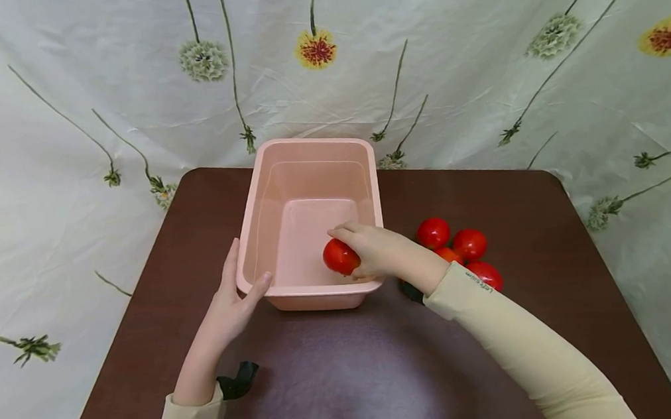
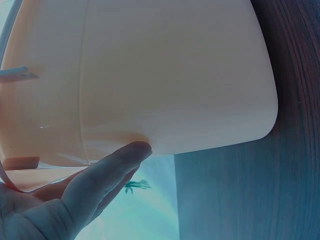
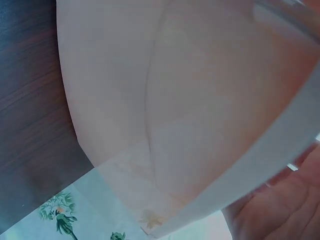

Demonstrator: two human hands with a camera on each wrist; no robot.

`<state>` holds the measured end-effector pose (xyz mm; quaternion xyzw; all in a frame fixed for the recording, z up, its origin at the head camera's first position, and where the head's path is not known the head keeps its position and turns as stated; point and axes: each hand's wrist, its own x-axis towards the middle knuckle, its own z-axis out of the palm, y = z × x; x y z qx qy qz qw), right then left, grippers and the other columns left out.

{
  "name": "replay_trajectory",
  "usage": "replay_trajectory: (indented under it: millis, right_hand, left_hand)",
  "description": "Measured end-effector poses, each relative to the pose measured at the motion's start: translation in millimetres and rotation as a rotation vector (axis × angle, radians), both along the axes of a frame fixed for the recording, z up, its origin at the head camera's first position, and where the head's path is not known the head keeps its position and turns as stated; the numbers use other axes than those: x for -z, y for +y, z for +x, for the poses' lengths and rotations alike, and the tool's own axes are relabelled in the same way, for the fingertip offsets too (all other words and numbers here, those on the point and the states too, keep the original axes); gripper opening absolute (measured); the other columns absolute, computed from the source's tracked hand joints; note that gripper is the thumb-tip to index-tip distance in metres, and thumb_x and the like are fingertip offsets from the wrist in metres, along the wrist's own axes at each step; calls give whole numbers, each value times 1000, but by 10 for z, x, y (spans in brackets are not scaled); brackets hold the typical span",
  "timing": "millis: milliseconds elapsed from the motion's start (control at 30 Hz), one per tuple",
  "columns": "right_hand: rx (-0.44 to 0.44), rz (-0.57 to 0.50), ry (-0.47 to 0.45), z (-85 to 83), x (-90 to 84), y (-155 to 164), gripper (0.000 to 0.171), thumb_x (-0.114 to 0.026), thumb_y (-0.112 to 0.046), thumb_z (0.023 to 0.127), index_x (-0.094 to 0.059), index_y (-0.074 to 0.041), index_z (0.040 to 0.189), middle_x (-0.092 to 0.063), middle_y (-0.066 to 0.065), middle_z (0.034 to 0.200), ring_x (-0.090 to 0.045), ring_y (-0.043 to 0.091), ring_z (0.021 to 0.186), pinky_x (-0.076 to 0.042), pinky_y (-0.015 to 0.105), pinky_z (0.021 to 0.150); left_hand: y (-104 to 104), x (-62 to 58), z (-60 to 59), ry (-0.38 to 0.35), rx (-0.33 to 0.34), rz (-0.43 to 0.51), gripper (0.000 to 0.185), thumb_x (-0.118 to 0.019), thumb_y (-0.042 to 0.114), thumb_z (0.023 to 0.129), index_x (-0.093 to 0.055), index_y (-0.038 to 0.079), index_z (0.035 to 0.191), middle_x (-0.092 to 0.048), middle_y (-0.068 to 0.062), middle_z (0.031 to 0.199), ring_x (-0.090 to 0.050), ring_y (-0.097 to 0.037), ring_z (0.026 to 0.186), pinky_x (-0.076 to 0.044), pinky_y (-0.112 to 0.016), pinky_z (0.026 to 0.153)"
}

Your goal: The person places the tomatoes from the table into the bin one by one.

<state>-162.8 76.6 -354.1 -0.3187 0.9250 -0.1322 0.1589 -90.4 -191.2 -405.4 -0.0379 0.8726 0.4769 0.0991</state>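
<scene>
The tomato is sitting low inside the pink tub, near its front wall, with the right hand curling its fingers around it. By the look of it, the placing step is in progress; the next move calls for releasing the fruit onto the tub floor. The left hand is steadying the tub's near left corner, fingers straight, thumb over the rim. Four more tomatoes are lying on the desk, just right of the tub. Only the head view is showing the fruit; both wrist views are showing only the tub's outer wall.
</scene>
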Motion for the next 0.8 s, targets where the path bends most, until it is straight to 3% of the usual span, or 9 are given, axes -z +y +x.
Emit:
replay_trajectory:
  millis: [267,533,800]
  right_hand:
    - [-6,-17,18,16,-34,59,67,-74,-12,83,-48,-6,144,-45,11,150,-49,28,135,-46,37,107]
    - [-18,-154,116,56,-92,196,61,-77,-13,81,-55,-2,138,-51,13,145,-52,29,131,-49,37,103]
    - [99,-279,170,134,-189,493,68,-80,-16,81,-51,-3,142,-49,15,147,-49,31,135,-50,44,102]
  left_hand:
    - [8,14,-5,0,2,9,93,-57,45,97,13,32,157,-4,-18,165,-20,-46,147,-21,-68,114]
    - [7,19,-6,3,6,7,93,-57,44,97,13,33,157,-3,-17,166,-18,-46,148,-20,-69,113]
    - [9,24,-14,13,4,11,93,-57,44,97,12,30,158,-3,-18,165,-19,-46,148,-19,-68,114]
